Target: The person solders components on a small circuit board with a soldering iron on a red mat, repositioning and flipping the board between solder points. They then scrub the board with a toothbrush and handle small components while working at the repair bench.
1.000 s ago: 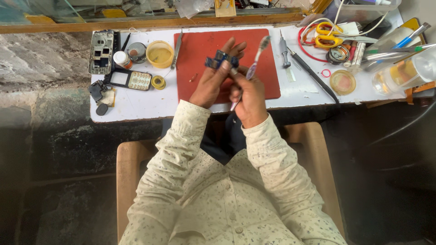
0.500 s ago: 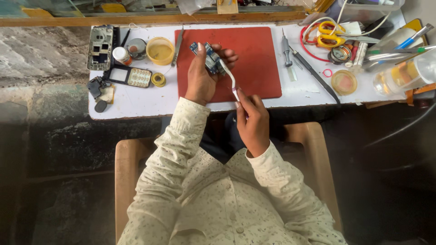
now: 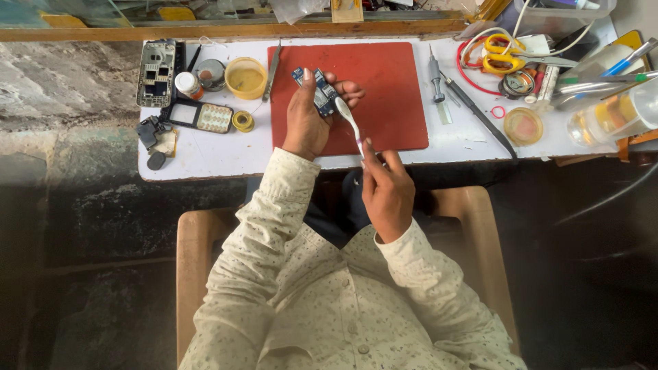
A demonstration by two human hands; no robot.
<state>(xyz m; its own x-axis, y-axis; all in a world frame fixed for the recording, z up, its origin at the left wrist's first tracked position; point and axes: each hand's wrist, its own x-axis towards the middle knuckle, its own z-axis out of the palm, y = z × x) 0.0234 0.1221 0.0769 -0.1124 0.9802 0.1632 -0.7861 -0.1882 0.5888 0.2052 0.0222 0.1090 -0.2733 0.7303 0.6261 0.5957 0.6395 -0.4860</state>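
Phone frame (image 3: pixel 155 72): far left of the red mat (image 3: pixel 397 89), bare grey shell, flat on the white bench (image 3: pixel 205 154).
Keypad panel (image 3: pixel 205 118): left of the red mat, below the phone frame, flat.
Yellow tub (image 3: pixel 246 77): just left of the red mat, round, open.
Solder reel (image 3: pixel 240 121): left of the red mat, below the yellow tub, small yellow ring.
Left hand (image 3: pixel 308 120): over the left part of the red mat, fingers closed round the circuit board.
Circuit board (image 3: pixel 318 89): blue, pinched in the left hand above the mat's left part, long axis tilted up-left to down-right.
Brush (image 3: pixel 350 123): white, head touching or just short of the board's lower right edge, handle slanting down-right off the mat's front edge.
Right hand (image 3: pixel 387 192): below the red mat's front edge, fingers closed on the brush handle.
Key relation: board up and left of the right hand; brush axis pointing from that hand to the board; left hand nearer, already holding it.
Screwdrivers (image 3: pixel 452 89): just right of the red mat, lying lengthwise.
Scissors (image 3: pixel 507 53): right of the red mat, yellow handles, beside a red cable loop.
Round lid (image 3: pixel 524 125): right of the red mat, pale and shallow.
Change from half a second earlier: left hand and board lower on the mat, brush head at the board's side instead of across it, right hand barely shifted.
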